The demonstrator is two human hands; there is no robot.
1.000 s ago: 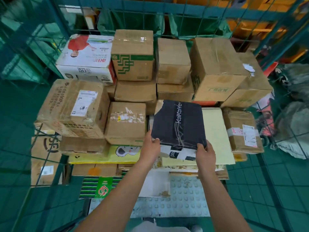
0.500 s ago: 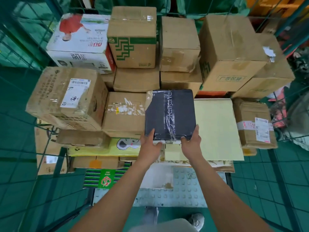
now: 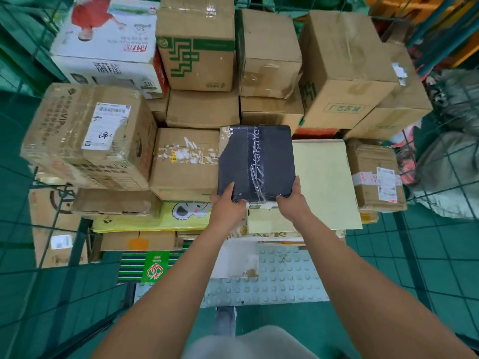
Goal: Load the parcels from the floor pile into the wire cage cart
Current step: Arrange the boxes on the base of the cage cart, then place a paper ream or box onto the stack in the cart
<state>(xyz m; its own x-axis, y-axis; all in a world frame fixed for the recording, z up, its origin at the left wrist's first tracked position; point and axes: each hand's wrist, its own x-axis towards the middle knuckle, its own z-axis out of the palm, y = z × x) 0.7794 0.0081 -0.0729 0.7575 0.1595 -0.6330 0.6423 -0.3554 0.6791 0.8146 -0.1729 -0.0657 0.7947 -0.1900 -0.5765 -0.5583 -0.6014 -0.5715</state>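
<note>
Both hands, left hand and right hand, grasp the black parcel by its near edge, probably to lay it flat on the yellow box.

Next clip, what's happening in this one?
A person is loading parcels into a wire cage cart that already holds stacked cardboard boxes. Both hands hold a flat black parcel by its near edge, the left hand at the left corner and the right hand at the right corner. The parcel sits over the front row, between a brown taped box and a pale yellow flat box. It is not yet let go.
</note>
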